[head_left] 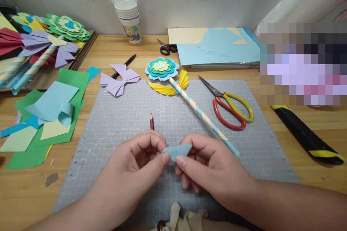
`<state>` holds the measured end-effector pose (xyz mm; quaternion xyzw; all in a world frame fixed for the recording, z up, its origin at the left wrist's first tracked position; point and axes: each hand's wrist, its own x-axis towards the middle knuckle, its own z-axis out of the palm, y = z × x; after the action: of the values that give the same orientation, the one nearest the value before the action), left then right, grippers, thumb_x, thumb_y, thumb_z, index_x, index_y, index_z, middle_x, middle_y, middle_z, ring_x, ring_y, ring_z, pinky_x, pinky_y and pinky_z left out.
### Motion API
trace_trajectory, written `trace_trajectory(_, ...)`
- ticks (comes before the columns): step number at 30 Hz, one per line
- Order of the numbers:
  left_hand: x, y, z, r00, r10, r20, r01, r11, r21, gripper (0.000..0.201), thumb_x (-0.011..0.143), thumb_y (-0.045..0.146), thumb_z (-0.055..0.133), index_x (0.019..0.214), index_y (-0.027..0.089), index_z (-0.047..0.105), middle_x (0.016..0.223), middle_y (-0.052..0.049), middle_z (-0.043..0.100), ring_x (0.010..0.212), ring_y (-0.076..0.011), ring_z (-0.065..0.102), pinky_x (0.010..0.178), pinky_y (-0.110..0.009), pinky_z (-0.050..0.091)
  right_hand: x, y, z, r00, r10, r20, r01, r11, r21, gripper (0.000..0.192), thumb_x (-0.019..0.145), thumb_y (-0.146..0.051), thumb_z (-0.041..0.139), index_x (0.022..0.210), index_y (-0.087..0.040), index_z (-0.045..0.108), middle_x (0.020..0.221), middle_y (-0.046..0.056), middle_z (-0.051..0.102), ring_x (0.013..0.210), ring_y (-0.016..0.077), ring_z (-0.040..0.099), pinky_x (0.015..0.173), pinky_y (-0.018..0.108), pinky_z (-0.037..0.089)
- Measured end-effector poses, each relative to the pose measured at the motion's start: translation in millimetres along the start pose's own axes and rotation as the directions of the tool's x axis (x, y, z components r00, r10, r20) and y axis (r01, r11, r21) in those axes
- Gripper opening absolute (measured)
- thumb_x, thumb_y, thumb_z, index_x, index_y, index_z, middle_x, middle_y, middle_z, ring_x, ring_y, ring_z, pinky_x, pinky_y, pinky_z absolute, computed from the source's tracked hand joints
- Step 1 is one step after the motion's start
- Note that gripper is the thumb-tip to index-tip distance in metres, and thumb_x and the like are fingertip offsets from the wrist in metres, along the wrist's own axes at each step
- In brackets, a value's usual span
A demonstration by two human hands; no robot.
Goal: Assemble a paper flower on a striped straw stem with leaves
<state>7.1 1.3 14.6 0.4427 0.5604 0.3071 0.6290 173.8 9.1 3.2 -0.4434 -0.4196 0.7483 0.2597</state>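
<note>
Two hands on one small light-blue folded paper piece (176, 151), held just above the grey cutting mat (244, 144) near its front edge. Left hand (135, 166) pinches the left end between thumb and fingers; right hand (206, 166) pinches the right end. Both are closed on it, a grip that looks meant to keep the folds tight at the centre.

Counts:
- 3 cutting/marking tools on the mat side: red-and-yellow scissors (230, 110), small black scissors (166, 47) further back, one red pencil (151, 121) just beyond the left hand, tip pointing away.
- 1 black pen (124, 65) on the tabletop (298, 130).
- 1 finished paper flower (162, 68) with yellow leaves on a striped stick (203, 117), lying diagonally across the mat, apart from the hands.
- 1 lilac paper bow (119, 81) at the mat's back-left corner.
- 1 stack of paper cups (130, 21) by the wall.
- Loose coloured sheets (54, 112) heaped left, off the mat, within reach.
</note>
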Motion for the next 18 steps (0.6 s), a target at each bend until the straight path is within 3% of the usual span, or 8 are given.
trace_trajectory(13, 2.4, 3.6, -1.6, 0.996, -0.065, 0.068, 0.076, 0.980, -0.184, 0.014, 0.075, 0.026, 0.069, 0.067, 0.019, 0.061, 0.069, 0.002, 0.063, 0.067, -0.0109, 0.055, 0.063, -0.020, 0.042, 0.8, -2.3, -0.2, 0.996, 0.074, -0.042, -0.071, 0.995, 0.072, 0.021, 0.073, -0.029, 0.067, 0.067, -0.019, 0.050, 0.057, -0.005, 0.057, 0.043, 0.0053, 0.050, 0.036, 0.013, 0.036)
trace_trajectory(18, 0.5, 0.4, 0.0, 0.971, -0.044, 0.234, 0.113, 0.949, -0.293, 0.012, 0.083, 0.026, 0.064, 0.075, 0.019, 0.060, 0.074, 0.001, 0.063, 0.071, -0.0121, 0.059, 0.069, -0.023, 0.046, 1.8, -2.5, -1.6, 0.996, 0.085, 0.005, -0.085, 0.991, 0.101, 0.021, 0.073, -0.028, 0.067, 0.066, -0.019, 0.050, 0.057, -0.006, 0.057, 0.042, 0.0044, 0.049, 0.037, 0.012, 0.037)
